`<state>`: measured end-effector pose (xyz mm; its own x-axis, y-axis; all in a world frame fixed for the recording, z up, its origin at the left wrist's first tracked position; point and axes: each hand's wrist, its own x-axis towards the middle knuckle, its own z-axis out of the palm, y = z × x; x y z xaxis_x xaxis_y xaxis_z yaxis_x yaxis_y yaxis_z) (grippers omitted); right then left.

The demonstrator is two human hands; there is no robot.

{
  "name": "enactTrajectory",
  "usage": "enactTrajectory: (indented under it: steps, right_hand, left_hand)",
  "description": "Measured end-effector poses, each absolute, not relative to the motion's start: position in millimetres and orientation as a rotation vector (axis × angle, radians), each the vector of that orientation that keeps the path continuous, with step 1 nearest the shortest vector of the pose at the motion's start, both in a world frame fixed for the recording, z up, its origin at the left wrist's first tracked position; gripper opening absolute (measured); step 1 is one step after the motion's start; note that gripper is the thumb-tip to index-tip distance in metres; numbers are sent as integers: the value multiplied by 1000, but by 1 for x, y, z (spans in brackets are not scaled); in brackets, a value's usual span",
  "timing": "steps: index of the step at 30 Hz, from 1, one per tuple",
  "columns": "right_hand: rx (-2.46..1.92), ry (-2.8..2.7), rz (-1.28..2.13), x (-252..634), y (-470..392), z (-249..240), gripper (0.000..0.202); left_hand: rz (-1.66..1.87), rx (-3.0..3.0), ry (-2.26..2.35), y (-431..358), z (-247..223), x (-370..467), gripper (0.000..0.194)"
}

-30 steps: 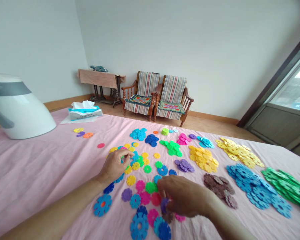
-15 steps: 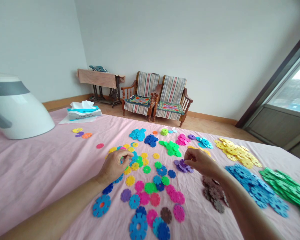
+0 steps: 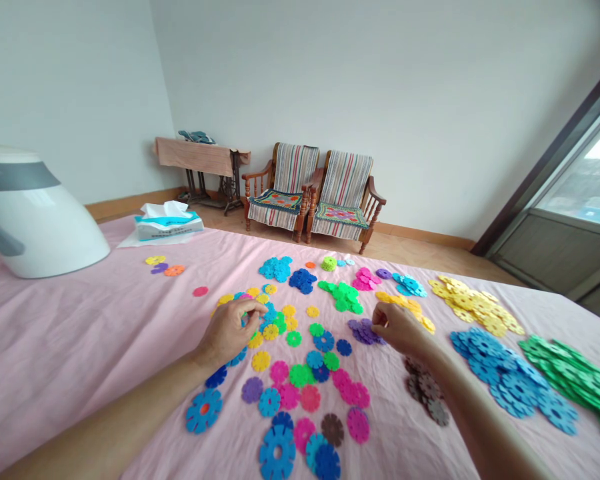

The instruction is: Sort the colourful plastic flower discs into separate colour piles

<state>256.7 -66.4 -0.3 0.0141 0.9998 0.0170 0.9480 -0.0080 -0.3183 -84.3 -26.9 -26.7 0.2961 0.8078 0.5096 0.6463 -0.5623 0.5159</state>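
Note:
My left hand point(image 3: 233, 328) is closed with curled fingers at the left edge of a mixed spread of notched plastic discs point(image 3: 271, 332). Blue and yellow discs lie right beside its fingertips; whatever it may hold is hidden. My right hand point(image 3: 397, 328), its fingers pinched together, hovers at the right end of a purple disc pile point(image 3: 364, 331). I cannot make out anything between those fingers. Just behind this hand lies a yellow-orange pile point(image 3: 405, 305), and brown discs point(image 3: 425, 390) sit below the right wrist.
Sorted piles of yellow point(image 3: 473, 305), blue point(image 3: 510, 373) and green discs point(image 3: 575, 377) lie at right. A white jug point(image 3: 50, 227) and a tissue pack point(image 3: 167, 227) stand at left on the pink cloth point(image 3: 105, 347). Two chairs point(image 3: 340, 193) stand beyond the table.
My right hand has shifted slightly right and toward me, uncovering more of the yellow-orange pile. My left hand stays in place.

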Motion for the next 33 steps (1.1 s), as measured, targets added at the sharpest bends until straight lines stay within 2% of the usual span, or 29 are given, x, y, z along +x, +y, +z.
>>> enactTrajectory:
  steps: [6,11,15,21,28,33]
  right_hand:
    - [-1980,-2077,319,238,-74,14,6]
    - [-1779,-2354,625,208,-92,34,3]
    - [-1781,-2579,757,189,-107,46,16]
    - [-1884,-2681,735,179,-111,47,29]
    - [-1836,-2699,768,180,-110,49,26]
    - [-1719,-2644,872,190,-106,46,13]
  left_hand:
    - [1130,2346,1348,-27,-25,-84,21]
    - [1120,2341,1353,-27,-26,-84,22]
    - [1131,2336,1339,-26,-27,-85,22]
    - [1130,2345,1331,-26,-28,-85,22]
    - [1120,2352,1342,-26,-28,-85,21]
    - [1106,2341,1354,-26,-29,-85,21]
